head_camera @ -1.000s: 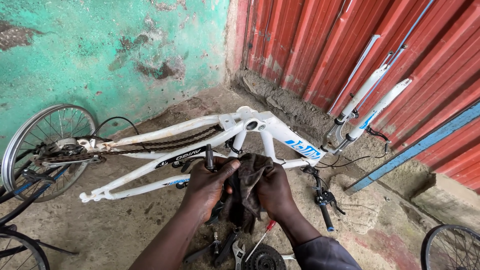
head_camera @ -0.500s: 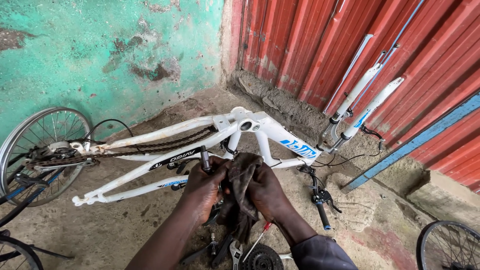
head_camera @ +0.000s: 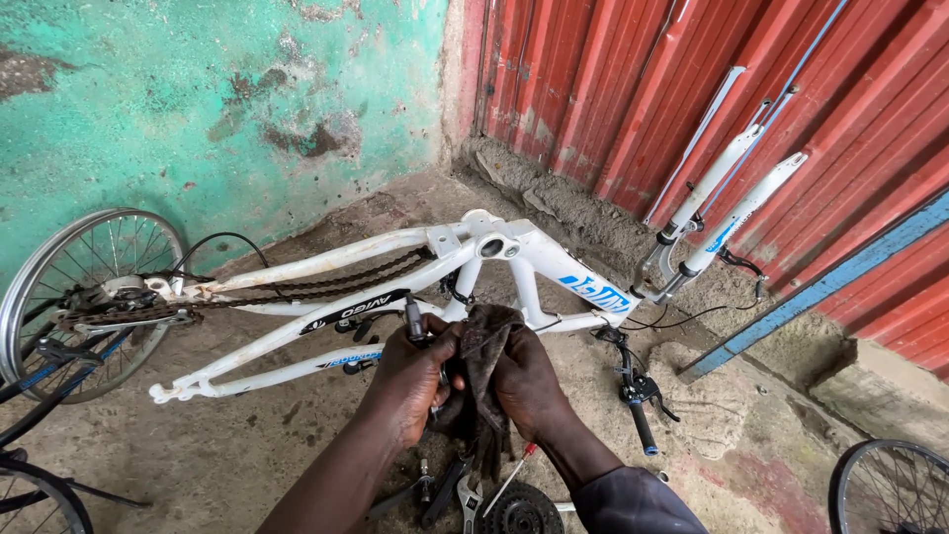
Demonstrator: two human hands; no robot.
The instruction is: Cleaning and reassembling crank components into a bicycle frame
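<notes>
Two hands are held close together above the dirt floor (head_camera: 247, 465), just in front of a white bicycle frame (head_camera: 326, 262). The left hand (head_camera: 410, 381) is curled shut around a dark metal part (head_camera: 414, 321), whose end sticks up past the fingers (head_camera: 440, 346). The right hand (head_camera: 524, 381) is pressed closed on a dirty dark rag (head_camera: 481, 341), which is wrapped against that part. Blue lettering is borne on the frame's sloping tube, black lettering on its lower stay.
</notes>
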